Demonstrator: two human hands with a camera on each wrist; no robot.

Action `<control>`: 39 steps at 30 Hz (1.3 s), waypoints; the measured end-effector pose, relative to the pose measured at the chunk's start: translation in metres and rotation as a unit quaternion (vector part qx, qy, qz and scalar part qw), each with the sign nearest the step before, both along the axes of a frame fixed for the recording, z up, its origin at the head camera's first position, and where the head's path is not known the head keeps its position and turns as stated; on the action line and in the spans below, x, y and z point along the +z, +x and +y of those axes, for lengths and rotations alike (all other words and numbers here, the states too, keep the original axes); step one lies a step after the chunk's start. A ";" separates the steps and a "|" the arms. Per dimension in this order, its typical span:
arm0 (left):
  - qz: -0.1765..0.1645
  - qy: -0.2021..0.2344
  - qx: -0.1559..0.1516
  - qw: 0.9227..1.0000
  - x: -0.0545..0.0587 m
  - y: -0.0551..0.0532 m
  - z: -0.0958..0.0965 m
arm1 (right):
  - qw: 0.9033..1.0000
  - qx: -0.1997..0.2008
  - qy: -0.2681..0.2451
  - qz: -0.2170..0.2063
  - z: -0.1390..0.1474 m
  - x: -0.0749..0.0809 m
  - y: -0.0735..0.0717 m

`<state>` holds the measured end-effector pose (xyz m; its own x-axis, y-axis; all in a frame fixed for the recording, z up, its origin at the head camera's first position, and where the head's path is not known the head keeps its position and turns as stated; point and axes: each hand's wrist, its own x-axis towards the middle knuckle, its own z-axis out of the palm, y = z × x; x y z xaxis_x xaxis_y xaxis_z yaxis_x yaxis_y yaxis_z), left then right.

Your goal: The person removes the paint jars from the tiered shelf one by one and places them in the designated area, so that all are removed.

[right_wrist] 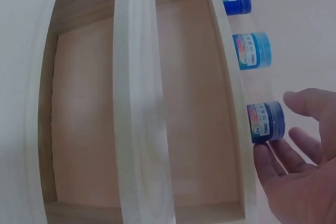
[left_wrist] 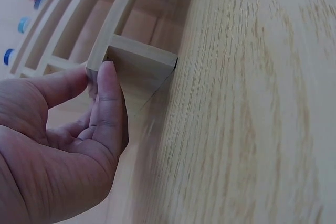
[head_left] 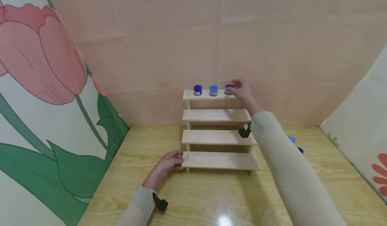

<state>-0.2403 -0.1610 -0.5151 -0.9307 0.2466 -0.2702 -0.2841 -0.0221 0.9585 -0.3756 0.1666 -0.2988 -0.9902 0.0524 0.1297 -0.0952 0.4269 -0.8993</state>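
Observation:
A wooden four-tier stepped shelf [head_left: 219, 137] stands on the table. My left hand [head_left: 170, 161] pinches the left end of its lowest board between thumb and forefinger, as the left wrist view shows. On the top tier sit a dark blue paint jar [head_left: 198, 90], a light blue paint jar [head_left: 213, 91] and, farthest right, another dark blue paint jar [right_wrist: 266, 122]. Around that right-hand jar is my right hand [head_left: 244, 92], fingers spread. Its thumb is apart from the lid, and its fingertips [right_wrist: 262, 153] lie close against the jar's side.
More jars, with a light blue lid [head_left: 291, 139] and a dark blue lid [head_left: 300, 150], stand on the table right of the shelf, partly behind my right sleeve. A pinkish sheet [head_left: 157, 51] hangs behind the shelf. A tulip-printed panel [head_left: 45, 61] is on the left.

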 end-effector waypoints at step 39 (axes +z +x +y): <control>-0.003 -0.011 -0.002 1.000 0.000 0.002 0.002 | 1.000 -0.014 -0.009 -0.012 0.007 -0.002 0.013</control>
<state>-0.2382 -0.1586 -0.5152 -0.9282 0.2435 -0.2813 -0.2900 0.0001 0.9570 -0.3629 0.1739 -0.3010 -0.9911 0.0829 0.1041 -0.0609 0.4131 -0.9086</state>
